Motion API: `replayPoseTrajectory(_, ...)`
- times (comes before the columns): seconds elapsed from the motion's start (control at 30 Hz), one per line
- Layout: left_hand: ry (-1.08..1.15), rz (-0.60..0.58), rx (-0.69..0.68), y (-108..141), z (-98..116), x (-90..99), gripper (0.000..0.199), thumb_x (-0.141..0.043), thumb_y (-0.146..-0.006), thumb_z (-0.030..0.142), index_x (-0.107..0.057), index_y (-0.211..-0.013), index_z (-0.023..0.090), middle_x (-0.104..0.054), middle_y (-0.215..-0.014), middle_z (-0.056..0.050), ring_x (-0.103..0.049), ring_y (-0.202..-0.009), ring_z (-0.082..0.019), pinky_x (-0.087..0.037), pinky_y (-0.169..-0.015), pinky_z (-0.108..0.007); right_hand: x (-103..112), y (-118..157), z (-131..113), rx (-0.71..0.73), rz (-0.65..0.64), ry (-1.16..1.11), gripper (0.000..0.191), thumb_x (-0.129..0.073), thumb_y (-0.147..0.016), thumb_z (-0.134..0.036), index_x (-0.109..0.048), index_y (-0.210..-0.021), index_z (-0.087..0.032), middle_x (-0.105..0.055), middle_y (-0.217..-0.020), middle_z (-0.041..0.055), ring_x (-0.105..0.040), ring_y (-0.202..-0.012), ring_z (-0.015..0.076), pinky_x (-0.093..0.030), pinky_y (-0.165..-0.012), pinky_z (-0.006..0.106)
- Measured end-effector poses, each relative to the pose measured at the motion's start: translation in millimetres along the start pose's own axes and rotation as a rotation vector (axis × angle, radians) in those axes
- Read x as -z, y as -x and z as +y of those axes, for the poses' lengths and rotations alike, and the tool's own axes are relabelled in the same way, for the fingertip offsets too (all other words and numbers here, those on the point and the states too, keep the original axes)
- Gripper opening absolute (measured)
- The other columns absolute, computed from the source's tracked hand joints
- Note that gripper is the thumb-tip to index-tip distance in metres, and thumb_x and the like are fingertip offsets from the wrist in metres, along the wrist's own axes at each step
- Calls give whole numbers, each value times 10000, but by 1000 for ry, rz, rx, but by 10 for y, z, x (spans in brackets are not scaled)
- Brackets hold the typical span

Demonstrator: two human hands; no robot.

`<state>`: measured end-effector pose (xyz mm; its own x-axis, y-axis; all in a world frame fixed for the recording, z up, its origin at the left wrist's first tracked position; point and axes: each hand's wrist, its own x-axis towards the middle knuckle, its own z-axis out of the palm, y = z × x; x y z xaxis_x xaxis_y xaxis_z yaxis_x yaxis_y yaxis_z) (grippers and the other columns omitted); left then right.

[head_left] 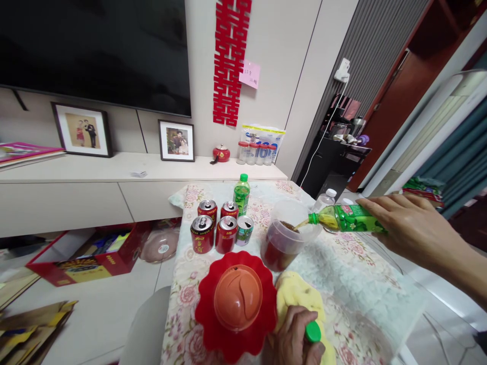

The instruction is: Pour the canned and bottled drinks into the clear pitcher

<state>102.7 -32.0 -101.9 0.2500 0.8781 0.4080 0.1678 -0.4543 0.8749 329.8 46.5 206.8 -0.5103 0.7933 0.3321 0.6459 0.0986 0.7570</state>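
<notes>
My right hand point(407, 223) grips a green-labelled drink bottle point(355, 218), tipped sideways with its mouth over a translucent plastic tub point(276, 246). Yellowish liquid runs from the bottle's neck into the tub, where dark reddish-brown liquid stands. Low in the view, my left hand point(292, 337) pinches a green bottle cap point(313, 332) and rests on a crumpled yellow cloth point(299, 289). Beside that cloth sits a red scalloped dish point(207, 304) with an orange dome-shaped piece point(238, 298) on it.
Several drink cans point(226, 235) cluster left of the tub, with a green-capped bottle point(242, 195) behind them. A clear bottle with a white cap point(325, 199) stands behind the tub. The flowered tablecloth point(186, 324) covers the table; a white cabinet point(152, 172) borders its far side.
</notes>
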Motion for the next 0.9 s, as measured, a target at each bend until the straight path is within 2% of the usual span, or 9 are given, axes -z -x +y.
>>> replayPoseTrajectory(0.1, -2, -5, 15, -4, 10, -1, 423, -676, -809, 331, -688, -1231, 328, -772, -1108, -23, -645, -592, -159, -508, -544, -279, -35, -14, 55, -42, -31, -79, 426, -440, -934, -218, -693, -1255, -339, -802, -1126, 48, -710, -969, 298, -469, -861, 455)
replayPoseTrajectory(0.23, 6, -17, 14, -12, 15, 13, 458, -673, -780, 299, -686, -1235, 340, -770, -1111, -16, -648, -617, -167, -523, -571, -286, -76, -21, 86, 0, 42, -45, 421, -496, -926, -183, -654, -1316, -211, -792, -1165, 94, -700, -979, 308, -423, -897, 482)
replayPoseTrajectory(0.5, 1, -55, 17, -36, 81, 77, 446, -675, -801, 304, -684, -1246, 328, -774, -1125, -18, -675, -640, -167, -543, -595, -282, -17, -94, 38, -4, 101, 13, 464, -433, -936, -93, -610, -1344, -225, -796, -1159, 72, -697, -993, 303, -375, -952, 575)
replayPoseTrajectory(0.73, -90, -9, -46, -93, 156, 128, 361, -700, -816, 331, -693, -1177, 310, -776, -1041, -14, -648, -588, -148, -507, -532, -251, 88, -200, -4, -2, 120, 50, 490, -449, -931, -7, -618, -1329, -236, -782, -1235, 76, -679, -1130, 317, -360, -984, 599)
replayPoseTrajectory(0.9, -83, -11, -73, -97, 111, 115, 408, -681, -800, 275, -676, -1206, 314, -777, -1053, -12, -637, -564, -140, -496, -510, -245, 191, -278, -38, 23, 138, 49, 527, -431, -926, 46, -616, -1324, -245, -776, -1259, 74, -661, -1226, 315, -344, -1025, 609)
